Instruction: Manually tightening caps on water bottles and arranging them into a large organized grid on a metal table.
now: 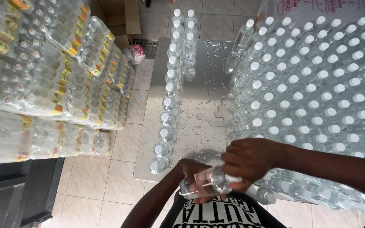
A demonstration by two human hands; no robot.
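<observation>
Below the near edge of the tabletop (pixel 199 84), close against the person's chest, a clear plastic bottle (pixel 208 182) lies on its side between both hands, its long axis running roughly left to right across the view, tilted a little. Which end carries the cap cannot be told, since the right hand covers that side. The left hand (pixel 193 173) comes up from below and cups the bottle's body from beneath and behind, its fingers (pixel 197 192) curled shut around the lower, left part. The right hand (pixel 250 160) reaches in from the right, lies over the top of the bottle's right end, and its fingers (pixel 233 183) are closed down on that end. Both hands touch the bottle, and neither is farther off than the other; the right sits above, the left below. Just beyond the hands, the wet steel tabletop shows drops and small puddles along its bare middle. A single file of capped bottles (pixel 167 105) stands upright along its left edge, running away from the person. A dense block of upright bottles with white caps (pixel 317 88) fills the right side, touching one another. Well apart to the left, shrink-wrapped packs of bottles (pixel 51 76) are stacked above the tiled floor (pixel 102 185).
</observation>
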